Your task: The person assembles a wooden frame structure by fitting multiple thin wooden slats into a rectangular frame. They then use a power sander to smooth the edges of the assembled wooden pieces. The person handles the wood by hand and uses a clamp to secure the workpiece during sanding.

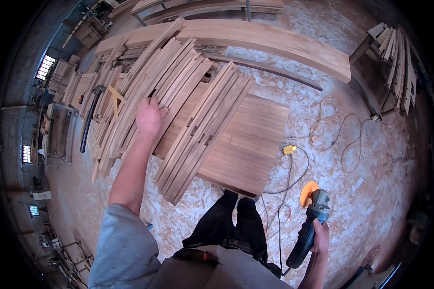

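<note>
A: Far left: your left hand [150, 118] is on the left strips [174, 79], fingers curled. Can't tell whether you're gripping one.

B: If you shift one, I'd take it by both edges and slide it lengthwise so its neighbours don't fan out.

A: Which way do they run?

B: Long axis diagonal: near ends low-left, far ends up-right. Right strips [207, 130] lie much the same, partly over the surface [250, 139], which shows bare to their right.

A: Your right side?

B: Yellow box [289, 150] on the floor [371, 149], then the grinder [317, 210], held up well apart from the strips. Your right hand [319, 236] is wrapped round its body.

A: Its heading?

B: Long axis steep, leaning right: tail low-left near you, head pointing away. Orange disc [309, 194] sits on the head's left side. Can't tell if it's spinning; I'd treat it as live, disc clear of your legs, and park it before any two-handed lift.
</note>
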A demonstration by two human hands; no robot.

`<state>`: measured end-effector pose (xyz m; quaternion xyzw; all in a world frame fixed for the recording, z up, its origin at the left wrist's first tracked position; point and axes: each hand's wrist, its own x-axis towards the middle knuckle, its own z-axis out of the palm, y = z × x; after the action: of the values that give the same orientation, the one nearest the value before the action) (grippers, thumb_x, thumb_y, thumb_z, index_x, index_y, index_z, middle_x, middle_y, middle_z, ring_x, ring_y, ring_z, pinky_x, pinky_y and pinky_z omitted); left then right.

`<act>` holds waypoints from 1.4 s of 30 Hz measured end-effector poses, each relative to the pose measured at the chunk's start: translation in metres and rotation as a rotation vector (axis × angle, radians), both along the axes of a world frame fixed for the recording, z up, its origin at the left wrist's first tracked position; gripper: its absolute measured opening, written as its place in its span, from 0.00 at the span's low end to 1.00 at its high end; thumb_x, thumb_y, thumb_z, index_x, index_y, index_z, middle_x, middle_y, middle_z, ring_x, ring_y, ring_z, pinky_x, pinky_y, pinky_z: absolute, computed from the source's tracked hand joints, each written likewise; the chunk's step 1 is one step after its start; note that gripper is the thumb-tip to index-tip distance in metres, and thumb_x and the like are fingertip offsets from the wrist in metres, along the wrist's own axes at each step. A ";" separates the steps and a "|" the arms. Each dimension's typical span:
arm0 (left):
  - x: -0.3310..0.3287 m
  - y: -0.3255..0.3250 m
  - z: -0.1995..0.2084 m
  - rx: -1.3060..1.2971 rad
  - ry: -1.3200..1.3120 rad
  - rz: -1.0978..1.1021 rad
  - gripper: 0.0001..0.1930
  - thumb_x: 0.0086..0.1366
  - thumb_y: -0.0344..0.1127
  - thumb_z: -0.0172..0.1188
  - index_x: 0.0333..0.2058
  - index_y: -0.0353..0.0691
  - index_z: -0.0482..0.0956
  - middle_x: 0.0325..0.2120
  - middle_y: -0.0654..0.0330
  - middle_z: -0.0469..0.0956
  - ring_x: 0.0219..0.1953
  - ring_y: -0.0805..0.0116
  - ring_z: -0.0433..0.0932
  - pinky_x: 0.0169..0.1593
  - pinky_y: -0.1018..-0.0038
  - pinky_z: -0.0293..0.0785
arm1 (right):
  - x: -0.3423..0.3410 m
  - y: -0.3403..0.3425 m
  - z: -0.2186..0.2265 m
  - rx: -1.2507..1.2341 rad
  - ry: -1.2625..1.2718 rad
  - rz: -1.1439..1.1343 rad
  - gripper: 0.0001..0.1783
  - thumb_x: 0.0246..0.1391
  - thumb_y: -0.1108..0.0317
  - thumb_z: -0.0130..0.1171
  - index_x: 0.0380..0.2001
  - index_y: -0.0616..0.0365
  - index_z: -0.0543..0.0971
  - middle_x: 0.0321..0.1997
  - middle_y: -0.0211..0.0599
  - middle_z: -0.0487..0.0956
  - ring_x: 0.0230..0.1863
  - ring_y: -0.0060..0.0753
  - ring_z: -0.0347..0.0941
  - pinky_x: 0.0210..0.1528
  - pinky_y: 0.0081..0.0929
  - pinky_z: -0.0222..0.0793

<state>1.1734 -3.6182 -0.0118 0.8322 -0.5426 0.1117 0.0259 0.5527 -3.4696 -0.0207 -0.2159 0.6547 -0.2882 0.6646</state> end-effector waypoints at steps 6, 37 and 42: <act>-0.033 0.015 0.024 -0.024 0.010 -0.180 0.24 0.56 0.34 0.66 0.52 0.37 0.75 0.46 0.46 0.74 0.51 0.47 0.72 0.55 0.56 0.70 | 0.002 -0.001 0.000 -0.012 -0.017 0.002 0.33 0.51 0.43 0.68 0.44 0.61 0.72 0.26 0.37 0.77 0.23 0.34 0.77 0.26 0.33 0.79; -0.197 0.051 0.011 0.529 0.115 -0.972 0.24 0.51 0.40 0.73 0.41 0.36 0.72 0.32 0.52 0.77 0.37 0.51 0.78 0.40 0.59 0.74 | 0.020 -0.023 0.004 -0.004 -0.030 0.167 0.30 0.49 0.49 0.68 0.45 0.65 0.80 0.39 0.38 0.82 0.42 0.29 0.77 0.50 0.30 0.72; -0.199 0.050 0.011 0.486 0.125 -1.013 0.23 0.52 0.39 0.73 0.41 0.36 0.73 0.32 0.52 0.77 0.36 0.52 0.78 0.39 0.60 0.75 | 0.018 -0.026 0.000 0.025 -0.053 0.202 0.29 0.49 0.49 0.68 0.45 0.64 0.80 0.39 0.39 0.82 0.42 0.29 0.77 0.50 0.30 0.72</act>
<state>0.9740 -3.5684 -0.0010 0.4549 -0.8818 -0.0924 -0.0839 0.5707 -3.4960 -0.0204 -0.2648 0.6153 -0.2172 0.7100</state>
